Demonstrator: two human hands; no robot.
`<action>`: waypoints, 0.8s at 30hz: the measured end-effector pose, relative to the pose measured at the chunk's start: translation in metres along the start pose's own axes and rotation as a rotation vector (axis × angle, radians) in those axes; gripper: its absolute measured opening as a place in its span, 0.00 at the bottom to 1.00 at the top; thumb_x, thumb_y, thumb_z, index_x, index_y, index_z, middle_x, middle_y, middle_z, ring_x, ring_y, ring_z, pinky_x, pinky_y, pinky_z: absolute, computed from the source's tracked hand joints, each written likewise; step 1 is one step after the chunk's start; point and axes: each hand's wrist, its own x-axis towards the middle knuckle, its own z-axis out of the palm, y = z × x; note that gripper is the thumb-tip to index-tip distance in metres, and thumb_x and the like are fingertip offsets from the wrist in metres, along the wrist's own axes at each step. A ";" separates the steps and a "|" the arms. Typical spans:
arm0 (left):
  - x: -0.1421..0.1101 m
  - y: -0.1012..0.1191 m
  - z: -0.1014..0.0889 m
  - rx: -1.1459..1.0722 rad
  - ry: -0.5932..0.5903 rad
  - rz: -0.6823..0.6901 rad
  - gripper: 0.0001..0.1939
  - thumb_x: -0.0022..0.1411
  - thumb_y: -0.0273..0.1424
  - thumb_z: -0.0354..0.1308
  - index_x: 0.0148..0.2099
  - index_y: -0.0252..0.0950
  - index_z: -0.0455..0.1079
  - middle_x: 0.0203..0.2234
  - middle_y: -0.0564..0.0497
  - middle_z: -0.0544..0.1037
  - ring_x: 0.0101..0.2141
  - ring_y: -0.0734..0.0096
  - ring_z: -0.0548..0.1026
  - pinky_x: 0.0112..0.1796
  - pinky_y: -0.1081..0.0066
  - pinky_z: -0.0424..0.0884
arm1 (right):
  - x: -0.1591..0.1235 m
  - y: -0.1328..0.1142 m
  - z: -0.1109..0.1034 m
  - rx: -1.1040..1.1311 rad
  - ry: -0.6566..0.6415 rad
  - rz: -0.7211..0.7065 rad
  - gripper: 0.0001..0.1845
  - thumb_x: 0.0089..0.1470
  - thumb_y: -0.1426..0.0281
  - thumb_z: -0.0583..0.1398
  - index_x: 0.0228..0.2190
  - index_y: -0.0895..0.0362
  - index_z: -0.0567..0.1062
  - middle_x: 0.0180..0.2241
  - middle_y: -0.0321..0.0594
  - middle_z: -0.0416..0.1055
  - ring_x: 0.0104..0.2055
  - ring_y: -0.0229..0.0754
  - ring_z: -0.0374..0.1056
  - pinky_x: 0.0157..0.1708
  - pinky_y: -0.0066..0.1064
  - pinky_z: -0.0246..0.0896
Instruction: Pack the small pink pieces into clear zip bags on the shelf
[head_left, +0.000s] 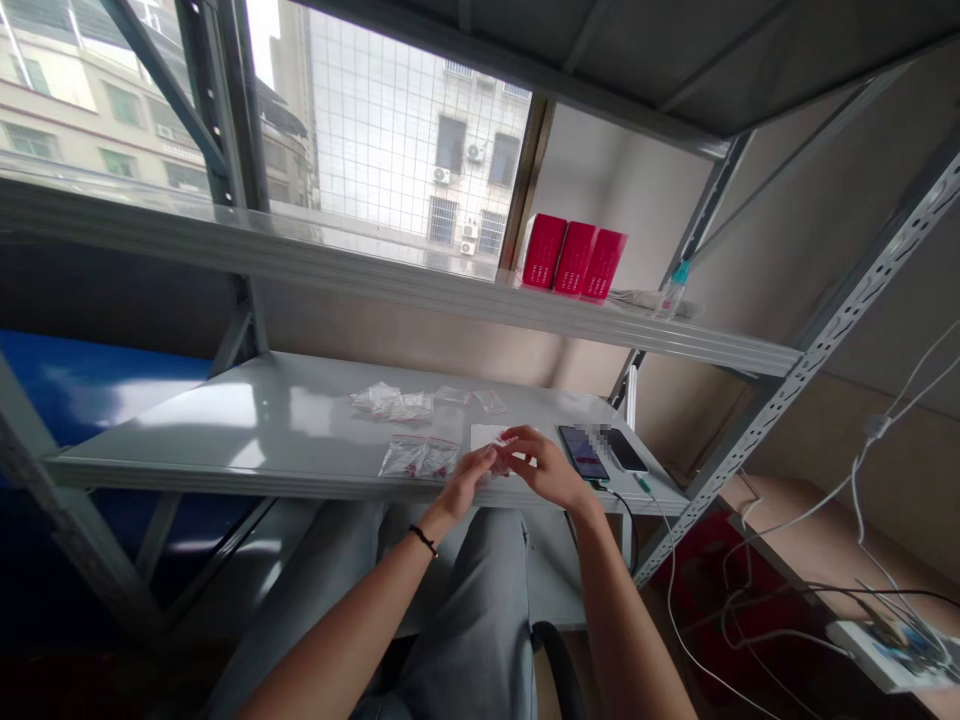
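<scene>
My left hand [463, 487] and my right hand [546, 472] meet near the front edge of the shelf. Between their fingertips is a small clear plastic bag [498, 464] with something reddish in it, mostly covered by the fingers. Both hands are closed, pinching at the bag. Behind them a white sheet [484, 434] lies partly hidden. Just left of my left hand lie two clear zip bags, one [403, 457] beside the other [440, 459], with small dark red pieces inside.
A pile of clear bags [391, 402] and flat bags [490, 402] lie farther back. Two phones, one [582, 453] left of the other [627, 450], have cables attached. Red boxes [574, 258] and a small bottle [673, 290] stand on the upper shelf. A metal post [817, 310] rises at right.
</scene>
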 end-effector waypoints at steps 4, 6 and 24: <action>-0.060 0.009 -0.019 0.082 0.002 -0.176 0.27 0.64 0.54 0.59 0.48 0.35 0.79 0.43 0.44 0.82 0.45 0.56 0.78 0.45 0.64 0.71 | -0.048 -0.020 0.040 0.247 0.004 -0.027 0.11 0.61 0.74 0.61 0.43 0.53 0.81 0.54 0.44 0.70 0.56 0.46 0.68 0.52 0.34 0.65; -0.096 0.015 -0.033 0.185 -0.001 -0.264 0.30 0.66 0.57 0.55 0.51 0.36 0.78 0.45 0.43 0.82 0.47 0.54 0.78 0.44 0.64 0.72 | -0.064 -0.026 0.074 0.273 0.009 -0.030 0.08 0.62 0.72 0.62 0.41 0.53 0.81 0.52 0.44 0.70 0.55 0.46 0.69 0.55 0.35 0.63; -0.203 0.054 -0.103 0.924 -0.072 -0.199 0.19 0.72 0.41 0.50 0.33 0.39 0.74 0.29 0.51 0.78 0.32 0.67 0.76 0.36 0.72 0.69 | -0.112 -0.016 0.230 0.530 0.113 0.322 0.16 0.63 0.57 0.62 0.30 0.57 0.76 0.29 0.37 0.68 0.33 0.41 0.62 0.35 0.31 0.56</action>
